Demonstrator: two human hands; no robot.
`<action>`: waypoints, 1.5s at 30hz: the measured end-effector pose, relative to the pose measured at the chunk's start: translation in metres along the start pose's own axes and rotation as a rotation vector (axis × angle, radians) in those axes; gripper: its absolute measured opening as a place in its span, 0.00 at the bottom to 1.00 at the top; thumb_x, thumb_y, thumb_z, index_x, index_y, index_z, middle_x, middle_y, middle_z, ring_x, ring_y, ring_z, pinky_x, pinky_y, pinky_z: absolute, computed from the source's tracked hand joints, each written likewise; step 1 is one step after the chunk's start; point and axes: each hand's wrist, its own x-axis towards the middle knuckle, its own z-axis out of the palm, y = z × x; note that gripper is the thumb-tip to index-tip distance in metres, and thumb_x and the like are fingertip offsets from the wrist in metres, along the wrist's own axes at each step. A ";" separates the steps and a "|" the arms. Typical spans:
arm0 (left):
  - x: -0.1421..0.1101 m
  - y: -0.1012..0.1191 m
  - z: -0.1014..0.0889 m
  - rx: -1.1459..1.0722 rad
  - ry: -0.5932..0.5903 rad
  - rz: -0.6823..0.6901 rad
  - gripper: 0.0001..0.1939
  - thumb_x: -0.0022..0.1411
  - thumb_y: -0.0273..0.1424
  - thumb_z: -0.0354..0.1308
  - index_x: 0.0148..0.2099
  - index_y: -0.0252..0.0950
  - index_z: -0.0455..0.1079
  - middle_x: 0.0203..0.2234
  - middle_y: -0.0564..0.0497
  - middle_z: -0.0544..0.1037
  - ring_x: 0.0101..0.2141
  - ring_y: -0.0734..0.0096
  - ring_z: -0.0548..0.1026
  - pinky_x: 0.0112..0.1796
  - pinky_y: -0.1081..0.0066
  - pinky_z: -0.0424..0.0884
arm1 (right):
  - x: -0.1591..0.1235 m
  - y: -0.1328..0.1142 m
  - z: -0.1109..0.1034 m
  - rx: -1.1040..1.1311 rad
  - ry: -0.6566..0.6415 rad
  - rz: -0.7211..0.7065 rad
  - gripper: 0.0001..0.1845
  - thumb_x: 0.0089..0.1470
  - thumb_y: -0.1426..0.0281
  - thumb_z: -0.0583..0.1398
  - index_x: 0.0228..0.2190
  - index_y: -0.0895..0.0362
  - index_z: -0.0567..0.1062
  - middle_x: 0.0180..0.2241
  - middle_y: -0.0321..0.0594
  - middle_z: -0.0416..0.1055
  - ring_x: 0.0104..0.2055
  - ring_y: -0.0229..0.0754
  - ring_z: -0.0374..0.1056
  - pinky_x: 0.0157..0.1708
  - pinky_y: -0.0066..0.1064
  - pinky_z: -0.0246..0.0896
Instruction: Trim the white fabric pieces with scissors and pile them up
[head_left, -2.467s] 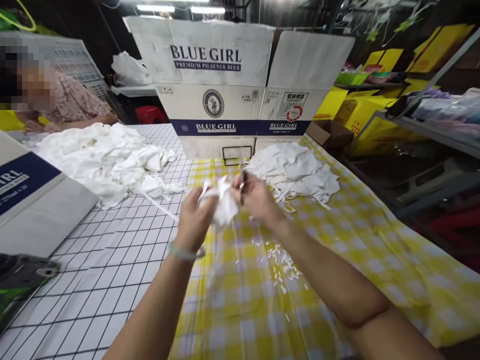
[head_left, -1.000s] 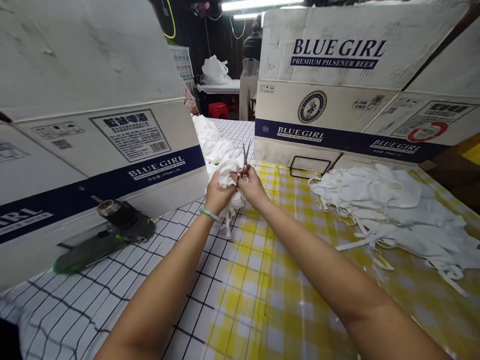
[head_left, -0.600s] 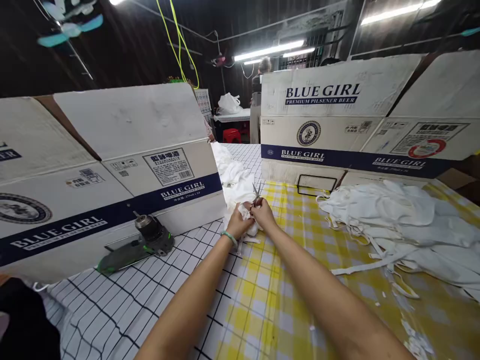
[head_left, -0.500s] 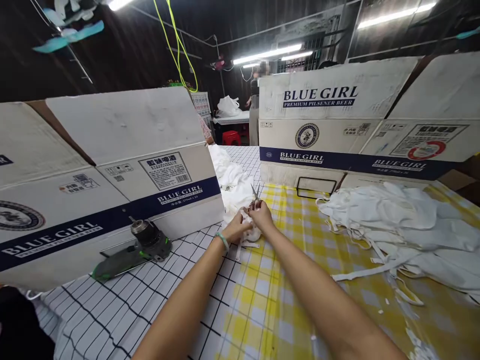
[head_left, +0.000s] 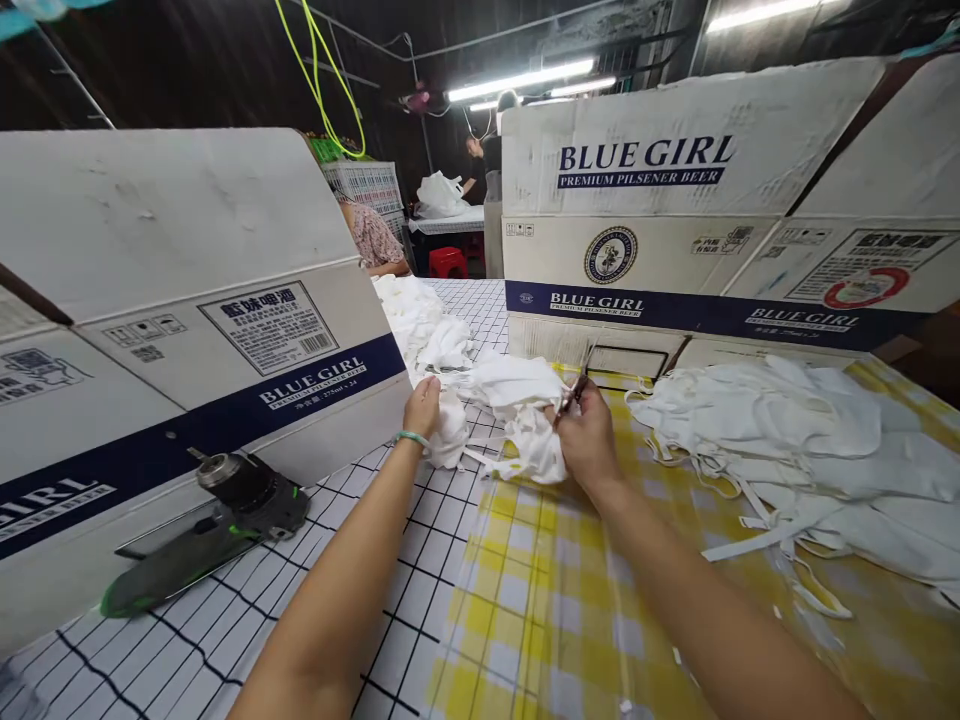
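My right hand is closed around a small pair of scissors, blades pointing up and away. A white strappy cloth piece hangs bunched at the same hand's fingers. My left hand, with a pale green bangle on the wrist, has its fingers closed on white cloth at the near end of a heap. That heap of white cloth pieces stretches away along the left carton. Between my hands another white piece lies spread out, loose straps trailing on the table.
White beer cartons stand on both sides, one left and one right. A dark cordless power tool lies before the left carton. Another white cloth pile lies right on the yellow checked cover. People are further back.
My hands have moved apart: the left to the heap's near end, the right rightward with the scissors and a cloth piece. The view has shifted rightward and down.
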 end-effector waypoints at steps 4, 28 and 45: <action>0.007 0.008 -0.001 0.055 -0.002 0.021 0.18 0.67 0.36 0.57 0.56 0.34 0.67 0.52 0.43 0.72 0.47 0.61 0.74 0.46 0.56 0.74 | -0.068 -0.031 -0.027 0.132 -0.292 0.012 0.14 0.42 0.72 0.62 0.31 0.50 0.63 0.29 0.33 0.65 0.29 0.39 0.62 0.29 0.28 0.60; -0.309 0.033 -0.028 0.519 -0.459 0.774 0.22 0.62 0.41 0.58 0.56 0.41 0.69 0.67 0.39 0.58 0.67 0.42 0.52 0.62 0.38 0.43 | -0.106 0.038 -0.125 -0.419 -0.157 0.121 0.12 0.37 0.71 0.65 0.25 0.54 0.66 0.30 0.35 0.71 0.35 0.40 0.66 0.38 0.32 0.62; -0.225 0.147 0.013 -0.450 -0.204 0.424 0.22 0.48 0.35 0.70 0.43 0.31 0.71 0.40 0.41 0.75 0.45 0.53 0.73 0.48 0.52 0.69 | 0.011 -0.180 -0.056 0.083 -0.214 -0.500 0.16 0.48 0.88 0.56 0.28 0.56 0.63 0.26 0.27 0.61 0.27 0.29 0.61 0.33 0.23 0.62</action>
